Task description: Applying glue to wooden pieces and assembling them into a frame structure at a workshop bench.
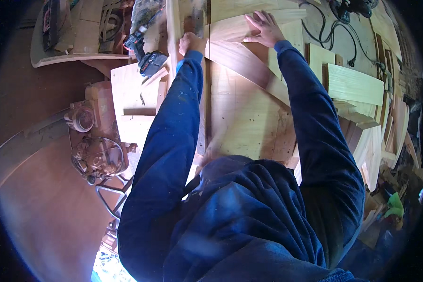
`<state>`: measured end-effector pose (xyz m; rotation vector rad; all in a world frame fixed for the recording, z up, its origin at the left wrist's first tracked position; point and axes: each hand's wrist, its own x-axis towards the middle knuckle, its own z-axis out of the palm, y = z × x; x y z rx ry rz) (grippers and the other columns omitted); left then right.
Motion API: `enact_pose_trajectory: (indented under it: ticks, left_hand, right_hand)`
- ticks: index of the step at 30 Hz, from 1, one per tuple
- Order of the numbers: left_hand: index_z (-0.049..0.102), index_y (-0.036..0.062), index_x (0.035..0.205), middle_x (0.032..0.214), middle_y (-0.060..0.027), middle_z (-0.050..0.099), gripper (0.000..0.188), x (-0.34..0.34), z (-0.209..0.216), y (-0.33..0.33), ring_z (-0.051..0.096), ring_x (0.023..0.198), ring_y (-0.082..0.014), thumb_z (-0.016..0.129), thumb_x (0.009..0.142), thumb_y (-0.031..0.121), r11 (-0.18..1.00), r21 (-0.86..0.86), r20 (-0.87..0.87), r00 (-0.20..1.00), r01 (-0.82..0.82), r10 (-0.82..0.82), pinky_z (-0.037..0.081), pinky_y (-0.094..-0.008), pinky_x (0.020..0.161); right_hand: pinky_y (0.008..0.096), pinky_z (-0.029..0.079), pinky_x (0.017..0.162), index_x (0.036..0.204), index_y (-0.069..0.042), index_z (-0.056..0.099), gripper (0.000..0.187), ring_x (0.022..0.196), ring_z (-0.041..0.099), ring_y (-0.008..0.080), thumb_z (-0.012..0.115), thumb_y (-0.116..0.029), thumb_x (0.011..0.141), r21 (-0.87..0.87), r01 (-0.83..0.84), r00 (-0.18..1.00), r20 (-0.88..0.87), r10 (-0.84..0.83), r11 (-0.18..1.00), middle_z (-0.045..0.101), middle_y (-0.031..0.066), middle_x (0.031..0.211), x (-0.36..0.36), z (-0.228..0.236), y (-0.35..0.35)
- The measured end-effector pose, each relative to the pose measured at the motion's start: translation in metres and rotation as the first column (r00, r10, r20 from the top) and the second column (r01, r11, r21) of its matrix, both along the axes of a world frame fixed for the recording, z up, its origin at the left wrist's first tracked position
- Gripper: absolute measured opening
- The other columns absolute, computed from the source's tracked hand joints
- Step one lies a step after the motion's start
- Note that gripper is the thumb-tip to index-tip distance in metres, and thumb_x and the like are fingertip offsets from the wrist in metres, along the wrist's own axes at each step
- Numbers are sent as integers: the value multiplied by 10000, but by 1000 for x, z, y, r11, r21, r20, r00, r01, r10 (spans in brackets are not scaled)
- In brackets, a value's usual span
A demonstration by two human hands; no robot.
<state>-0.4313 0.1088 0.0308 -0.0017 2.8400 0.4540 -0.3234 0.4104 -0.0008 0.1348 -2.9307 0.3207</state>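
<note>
My left hand (191, 43) is closed in a fist between a long upright wooden strip (174, 28) and the left ends of two pale boards. What its fingers hold, if anything, is hidden. Fingers spread, my right hand (266, 31) rests on the upper board (228, 29), near that board's right part. Below it, a second board (239, 58) slants down to the right, its left end beside my left hand. Both boards lie over a wide wooden work surface (244, 120) dotted with small holes or marks.
Left of the strip lies a cordless drill (148, 58) with its battery. Black cables (331, 30) curl at the far right. Several cut boards (355, 84) are stacked to the right. A dusty machine (82, 117) stands at the lower left, near a metal tube frame (110, 202).
</note>
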Motion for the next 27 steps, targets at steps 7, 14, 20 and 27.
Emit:
enact_pose_trajectory:
  ticks: [7,14,20,27]
  left_hand:
    - [794,69,1069,1165,-193,773,506,-8,5,10,736,1121,-362,914,734,429,998,24,24,998,-63,62,602,-469,953]
    - [787,76,1079,1169,-184,773,519,-13,2,13,737,1117,-364,912,737,445,999,17,13,999,-48,48,601,-473,954]
    - [791,79,1080,1168,-180,774,524,-15,2,14,738,1112,-361,908,733,454,1000,16,-19,999,-25,25,601,-473,951]
    - [779,32,1125,1202,-223,757,660,-29,-6,14,710,1181,-389,897,715,535,999,48,-11,1000,12,-12,579,-473,1002]
  right_hand:
    - [572,224,1273,1600,-275,462,1043,1515,336,456,694,-847,759,34,12,1000,2,-12,999,399,220,1621,-9,-1,4]
    - [566,217,1279,1598,-269,470,1052,1513,344,455,708,-843,749,67,27,999,27,-29,997,409,221,1614,-15,-2,8]
    - [561,200,1288,1606,-270,457,1046,1535,310,453,691,-847,766,44,25,997,67,-28,999,374,224,1645,-18,2,10]
    - [563,192,1292,1612,-272,446,1039,1562,273,445,681,-846,779,57,34,995,93,-39,998,330,233,1677,-28,7,11]
